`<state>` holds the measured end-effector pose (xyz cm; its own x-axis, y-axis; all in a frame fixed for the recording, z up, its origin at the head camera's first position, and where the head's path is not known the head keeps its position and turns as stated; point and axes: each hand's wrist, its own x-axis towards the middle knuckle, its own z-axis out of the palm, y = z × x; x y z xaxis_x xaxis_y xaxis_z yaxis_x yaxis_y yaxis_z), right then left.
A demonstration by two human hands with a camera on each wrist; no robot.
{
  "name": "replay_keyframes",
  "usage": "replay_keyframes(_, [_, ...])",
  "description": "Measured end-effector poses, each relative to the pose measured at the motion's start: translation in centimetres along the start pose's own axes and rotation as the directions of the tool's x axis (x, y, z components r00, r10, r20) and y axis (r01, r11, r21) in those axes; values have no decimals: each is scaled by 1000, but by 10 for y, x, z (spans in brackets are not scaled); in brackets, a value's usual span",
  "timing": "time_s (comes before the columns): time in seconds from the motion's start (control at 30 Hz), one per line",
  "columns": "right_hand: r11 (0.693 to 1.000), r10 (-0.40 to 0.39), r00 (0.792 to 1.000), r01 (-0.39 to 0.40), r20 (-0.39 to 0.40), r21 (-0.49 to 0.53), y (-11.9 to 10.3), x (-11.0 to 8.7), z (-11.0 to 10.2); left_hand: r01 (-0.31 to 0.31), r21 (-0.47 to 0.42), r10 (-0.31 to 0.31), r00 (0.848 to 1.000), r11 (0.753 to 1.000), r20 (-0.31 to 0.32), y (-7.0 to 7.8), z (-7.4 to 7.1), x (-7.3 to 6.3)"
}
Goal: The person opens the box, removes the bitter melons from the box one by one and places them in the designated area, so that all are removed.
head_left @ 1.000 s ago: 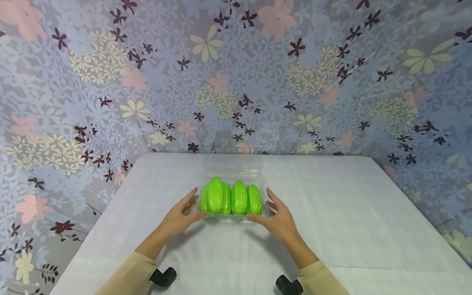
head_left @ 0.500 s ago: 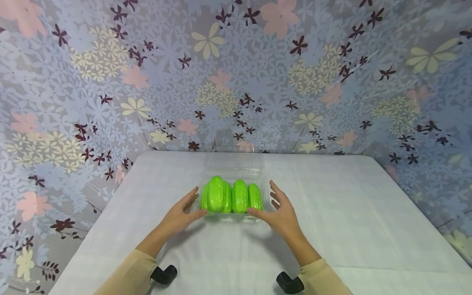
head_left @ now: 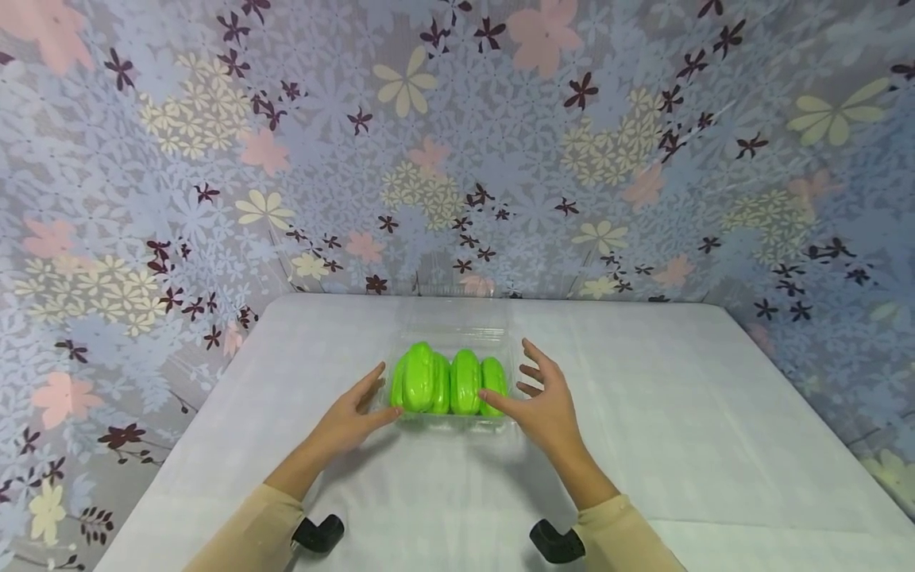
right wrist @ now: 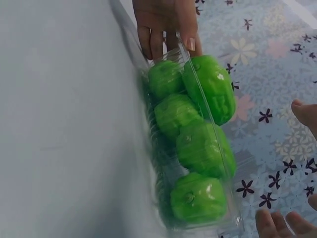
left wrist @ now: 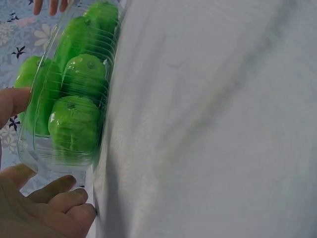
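A clear plastic clamshell container (head_left: 457, 423) stands on the table with its transparent lid (head_left: 452, 312) raised at the back. Inside are several glossy, elongated, bright green pepper-like pieces (head_left: 466, 383); one at the left lies higher, on top of others (right wrist: 210, 89). My left hand (head_left: 350, 421) holds the container's left end, thumb on the front rim and fingers along the side. My right hand (head_left: 546, 409) is at the right end, fingers spread and apart from the wall. Its thumb hovers over the rightmost green piece. In the right wrist view, the right-hand fingers (right wrist: 282, 225) hold nothing.
A white cloth covers the table (head_left: 679, 413), which meets a flower-patterned backdrop (head_left: 457, 159) at its far edge. Black angled parts (head_left: 319, 534) stick out at both sleeves, the right one (head_left: 556, 542) included.
My right hand has come off the container's right end; its fingers spread away and the thumb rose from the front rim. The left hand and container have stayed in place.
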<state>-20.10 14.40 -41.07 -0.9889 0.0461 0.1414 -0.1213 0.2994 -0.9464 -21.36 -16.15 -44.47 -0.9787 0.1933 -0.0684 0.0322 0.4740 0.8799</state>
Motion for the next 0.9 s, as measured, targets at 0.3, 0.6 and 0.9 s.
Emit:
replay_keyframes(0.3, [998, 45, 999, -46, 29, 40, -8, 0, 11, -3, -9, 3, 1000, 1000, 0, 0, 0, 1])
replay_keyframes(0.6, [996, 51, 998, -55, 46, 73, -15, -2, 24, 3, -15, -3, 1000, 1000, -4, -1, 1, 2])
replay_keyframes(0.9, [996, 34, 998, -39, 61, 82, -21, -3, 40, 4, -28, -4, 1000, 1000, -5, -1, 1, 2])
